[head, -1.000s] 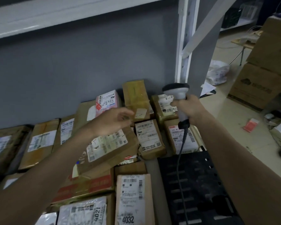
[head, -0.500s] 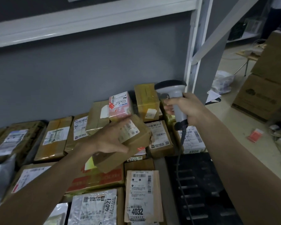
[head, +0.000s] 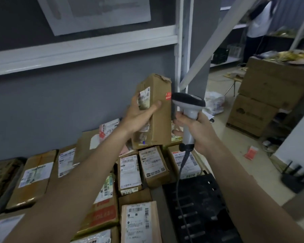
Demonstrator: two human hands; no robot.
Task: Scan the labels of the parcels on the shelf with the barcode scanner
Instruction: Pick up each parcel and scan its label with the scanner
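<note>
At the centre of the frame the left hand (head: 140,114) grips 1 box (head: 156,109) – thumb lying across the near face, fingers wrapped round the far left edge – and holds it upright in the air, above the parcels lying on the shelf. A white label (head: 145,99) sits on the box's upper left, partly under the hand, and a small red sticker (head: 168,96) on its right edge.

Just right of the box, the right hand (head: 193,130) is closed around the handle of the scanner (head: 189,102). The scanner's dark head sits level with the sticker, its nose at or nearly at the box's right edge; whether it touches I cannot tell. Its cable (head: 180,169) hangs down toward the lower centre. Both forearms reach up from the bottom corners, wrists raised.

As a judgement: 1 parcel is mid-scan, and the label faces the viewer rather than the scanner, so box or scanner likely needs turning. No picture shows which parcels are already done.

Across the lower left and centre, many labelled parcels (head: 130,172) lie flat on the shelf (head: 158,204) – apparently the work left. A black slotted tray (head: 200,207) lies lower right.
</note>
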